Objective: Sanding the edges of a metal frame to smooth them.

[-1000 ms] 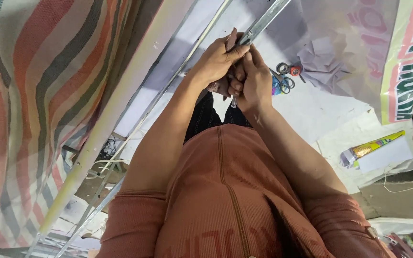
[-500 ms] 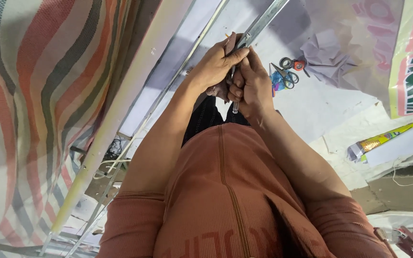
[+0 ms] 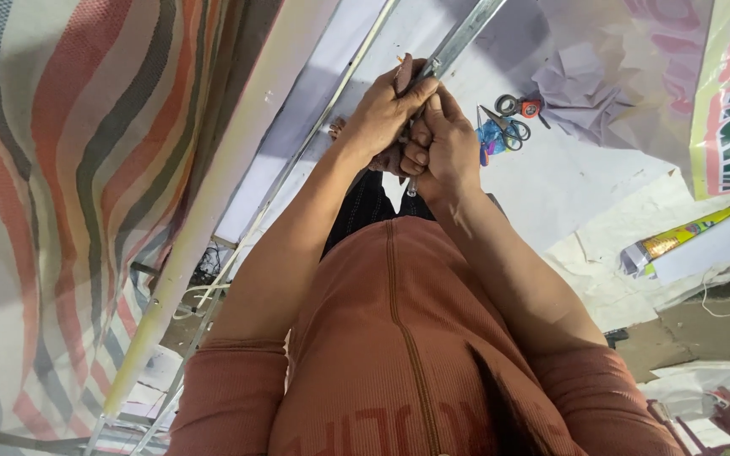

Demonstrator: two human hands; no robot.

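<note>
Both hands met at twelve o'clock: the left hand (image 3: 382,114) and right hand (image 3: 441,152), fingers curled tight, gripped a thin metal rod (image 3: 458,38); scissors (image 3: 513,127) lay at two o'clock.

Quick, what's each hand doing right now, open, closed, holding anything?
Left hand: closed around the end of the long metal strip.
Right hand: closed in a fist on a thin metal tool beside the strip.
</note>
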